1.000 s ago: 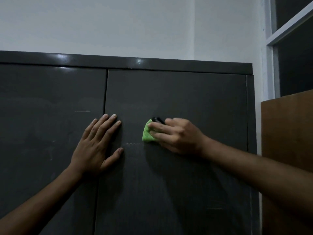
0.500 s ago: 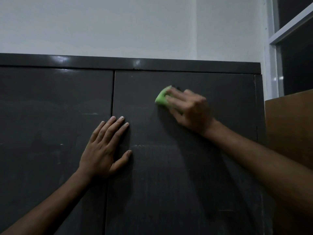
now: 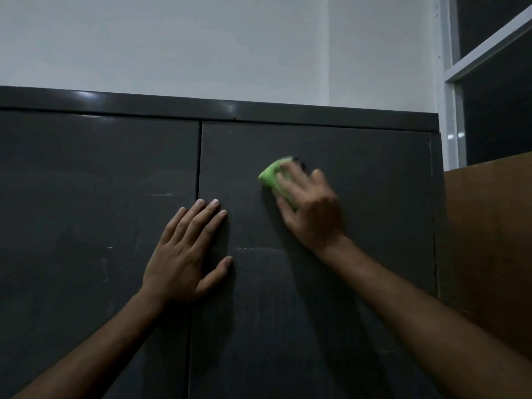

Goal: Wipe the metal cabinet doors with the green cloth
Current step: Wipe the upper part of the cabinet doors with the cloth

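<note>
The dark grey metal cabinet has two closed doors, a left door (image 3: 95,211) and a right door (image 3: 374,197). My right hand (image 3: 311,208) holds a bunched green cloth (image 3: 269,175) against the upper part of the right door, with its fingers bent over the cloth and the thumb hidden. Motion blurs this hand. A small dark bit shows at the cloth's top edge. My left hand (image 3: 184,254) rests flat with straight fingers across the seam between the doors, lower than and left of the cloth.
A white wall (image 3: 201,44) rises behind the cabinet top (image 3: 316,116). A brown wooden panel (image 3: 489,226) stands close against the cabinet's right side. Above it is a white-framed dark window (image 3: 495,96). Faint scuffs mark both doors.
My right hand swept the cloth up the right door from mid-height towards the top, then came slightly back down. My left hand stayed flat on the seam.
</note>
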A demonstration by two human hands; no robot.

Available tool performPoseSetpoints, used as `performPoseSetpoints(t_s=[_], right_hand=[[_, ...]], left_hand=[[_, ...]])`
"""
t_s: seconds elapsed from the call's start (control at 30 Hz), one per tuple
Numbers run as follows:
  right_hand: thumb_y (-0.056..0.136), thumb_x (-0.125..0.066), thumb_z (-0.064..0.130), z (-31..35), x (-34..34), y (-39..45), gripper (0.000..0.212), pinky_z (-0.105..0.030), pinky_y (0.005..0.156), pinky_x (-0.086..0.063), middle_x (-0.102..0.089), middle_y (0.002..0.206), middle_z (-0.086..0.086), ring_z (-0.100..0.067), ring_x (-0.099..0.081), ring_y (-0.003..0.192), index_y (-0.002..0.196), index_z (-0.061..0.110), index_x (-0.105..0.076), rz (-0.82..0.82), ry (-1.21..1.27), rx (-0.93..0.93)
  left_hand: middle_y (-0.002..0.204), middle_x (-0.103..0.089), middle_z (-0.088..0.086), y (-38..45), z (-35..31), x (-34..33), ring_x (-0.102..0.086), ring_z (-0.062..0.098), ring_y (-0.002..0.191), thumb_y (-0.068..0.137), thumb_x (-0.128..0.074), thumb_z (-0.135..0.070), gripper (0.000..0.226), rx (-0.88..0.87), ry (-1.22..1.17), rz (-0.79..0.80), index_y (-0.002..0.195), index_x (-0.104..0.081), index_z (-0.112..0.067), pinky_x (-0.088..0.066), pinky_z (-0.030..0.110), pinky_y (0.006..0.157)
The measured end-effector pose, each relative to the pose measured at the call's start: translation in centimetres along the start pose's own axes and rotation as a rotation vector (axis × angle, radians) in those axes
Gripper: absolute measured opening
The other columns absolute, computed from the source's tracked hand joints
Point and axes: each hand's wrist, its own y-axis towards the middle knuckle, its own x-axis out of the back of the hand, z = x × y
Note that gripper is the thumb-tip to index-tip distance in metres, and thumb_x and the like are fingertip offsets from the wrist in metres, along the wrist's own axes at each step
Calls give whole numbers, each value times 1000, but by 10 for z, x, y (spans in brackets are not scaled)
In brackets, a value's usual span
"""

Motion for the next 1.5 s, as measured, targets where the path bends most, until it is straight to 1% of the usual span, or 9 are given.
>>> performPoseSetpoints(t_s=[0.17,0.33,0.53,0.7,0.9,1.07,1.27,1.43,1.5], right_hand=[[99,-59,22,-8,14,10,23,-41,72,-54,-62,135,-10,-29,-57,81,116,11,-71,228,38,547],[93,-66,21,-2,-2,25,26,-41,68,-54,-62,135,-7,-30,-55,77,117,11,-71,-19,10,-4],[98,-60,21,17,0,19,25,-39,68,-54,-62,135,-10,-28,-61,78,117,11,-71,270,55,636],[92,-65,22,29,-19,41,27,-37,67,-54,-63,134,-8,-29,-58,77,117,12,-72,-31,-6,-50],[97,-60,23,60,-19,20,24,-36,63,-51,-63,133,-10,-25,-59,77,115,12,-71,260,65,574],[93,-65,23,45,-31,63,25,-37,62,-54,-65,132,-5,-27,-58,74,115,13,-72,-61,-56,-20],[99,-57,23,73,-29,20,24,-36,66,-51,-63,135,-7,-25,-58,76,115,13,-72,268,88,616],[92,-65,23,64,-35,76,25,-37,60,-53,-65,132,-3,-27,-57,71,115,15,-72,10,-11,76],[93,-62,23,90,-45,55,26,-37,60,-51,-63,134,-6,-27,-56,72,115,12,-71,39,32,80]], left_hand=[[165,-24,6,-4,4,13,-14,22,155,93,-44,-61,81,-47,-134,11,155,-31,-12,-15,45,125],[162,-30,6,-24,22,24,-21,21,153,92,-48,-58,77,-11,-169,-23,152,-37,-11,-18,42,124],[161,-31,9,-49,62,28,-21,24,152,92,-45,-60,77,-2,-82,31,151,-38,-12,-13,38,125],[162,-27,12,-60,73,20,-18,27,153,92,-44,-60,80,-27,-10,31,153,-35,-8,-14,44,125],[163,-26,13,-60,76,16,-15,25,154,93,-42,-61,81,-57,24,23,153,-33,-8,-12,43,126],[163,-24,12,-62,79,13,-14,25,154,94,-40,-63,82,-54,39,27,154,-31,-8,-9,41,126],[163,-26,13,-61,78,15,-17,26,154,93,-43,-61,82,-67,37,18,154,-33,-7,-15,46,125],[162,-26,14,-61,77,16,-16,26,154,95,-39,-62,82,-62,50,37,153,-33,-5,-14,44,125],[163,-27,13,-62,78,18,-16,25,154,95,-42,-60,80,-63,11,41,153,-34,-6,-14,44,125]])
